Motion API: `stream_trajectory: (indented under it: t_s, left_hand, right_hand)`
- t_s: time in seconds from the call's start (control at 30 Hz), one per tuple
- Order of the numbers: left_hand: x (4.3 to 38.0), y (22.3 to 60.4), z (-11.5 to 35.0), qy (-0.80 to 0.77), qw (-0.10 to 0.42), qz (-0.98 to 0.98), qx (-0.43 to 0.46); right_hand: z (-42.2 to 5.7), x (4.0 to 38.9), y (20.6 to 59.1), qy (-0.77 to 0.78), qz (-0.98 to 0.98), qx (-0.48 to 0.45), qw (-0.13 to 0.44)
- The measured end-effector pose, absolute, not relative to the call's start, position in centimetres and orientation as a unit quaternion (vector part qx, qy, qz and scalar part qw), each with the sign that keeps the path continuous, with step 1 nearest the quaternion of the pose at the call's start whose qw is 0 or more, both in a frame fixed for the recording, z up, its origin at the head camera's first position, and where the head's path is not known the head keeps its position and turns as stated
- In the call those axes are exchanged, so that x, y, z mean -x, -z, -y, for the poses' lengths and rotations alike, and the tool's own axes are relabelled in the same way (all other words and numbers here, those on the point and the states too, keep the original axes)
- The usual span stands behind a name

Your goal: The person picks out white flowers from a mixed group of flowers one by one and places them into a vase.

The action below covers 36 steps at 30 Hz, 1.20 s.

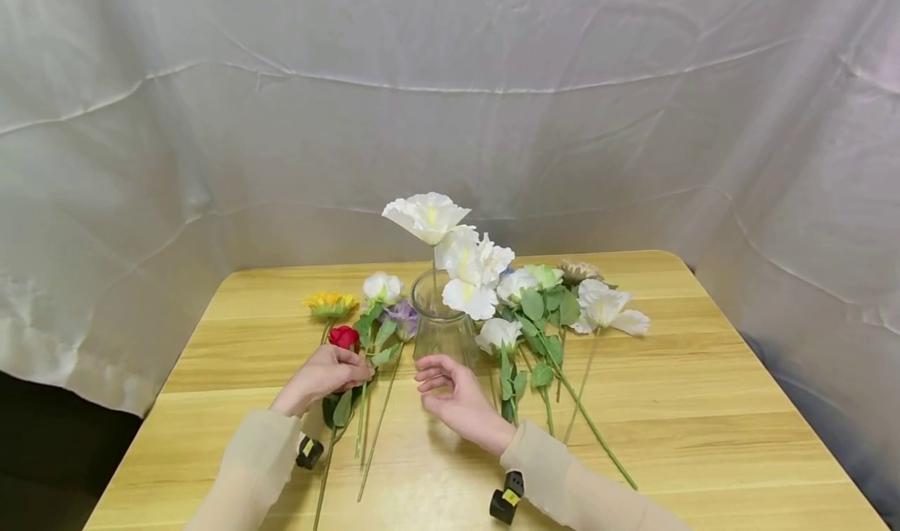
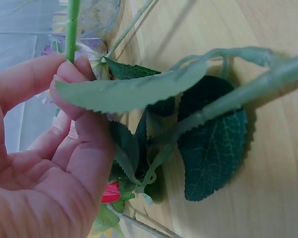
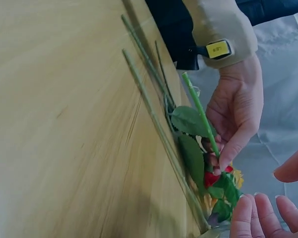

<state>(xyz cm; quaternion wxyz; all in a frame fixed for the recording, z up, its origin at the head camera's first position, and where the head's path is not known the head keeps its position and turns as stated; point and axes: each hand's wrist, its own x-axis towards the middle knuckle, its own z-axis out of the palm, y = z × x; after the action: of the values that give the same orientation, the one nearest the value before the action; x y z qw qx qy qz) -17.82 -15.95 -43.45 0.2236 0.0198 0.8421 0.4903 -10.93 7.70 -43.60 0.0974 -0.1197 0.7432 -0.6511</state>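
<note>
My left hand (image 1: 333,373) pinches a green flower stem (image 2: 72,29) between thumb and fingertips. In the head view this stem leads up past leaves to a white rose (image 1: 383,287). Beneath that hand lies a red rose (image 1: 344,337), its dark leaves (image 2: 213,144) close to my fingers in the left wrist view. My right hand (image 1: 460,398) is in front of the clear glass vase (image 1: 443,336), fingers loosely bent and holding nothing. A tall white flower (image 1: 427,217) rises from the vase, with white ruffled blooms (image 1: 474,273) at its right rim.
A yellow sunflower (image 1: 330,304) and a purple flower (image 1: 402,317) lie left of the vase. On its right are several white flowers, among them a white rose (image 1: 499,334) and a broad-petalled one (image 1: 608,308), their stems pointing toward the front. Grey cloth (image 1: 450,140) surrounds the wooden table (image 1: 703,437).
</note>
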Motion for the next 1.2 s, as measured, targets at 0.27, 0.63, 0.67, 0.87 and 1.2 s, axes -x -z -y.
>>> stream_trajectory:
  t_s: [0.27,0.63,0.67,0.87,1.2]
  left_hand:
    - [17.7,43.2,16.1,-0.524,0.200,-0.828,0.000]
    - [17.9,43.4,16.2,-0.539,0.173,-0.824,-0.009]
    - [17.8,43.4,16.2,-0.538,0.170,-0.826,-0.010]
    - [17.7,43.1,16.1,-0.533,0.152,-0.832,-0.017]
    - [17.8,42.8,16.1,-0.520,0.088,-0.849,-0.028]
  right_hand:
    - [-7.7,10.2,41.2,0.637,-0.755,0.124,0.091]
    - [-7.8,10.1,40.7,0.618,-0.770,0.144,0.072]
    - [-7.9,10.2,41.1,0.615,-0.772,0.144,0.070]
    - [-8.1,11.3,44.0,0.588,-0.791,0.161,0.040]
    - [-8.5,11.5,43.6,0.556,-0.814,0.170,-0.020]
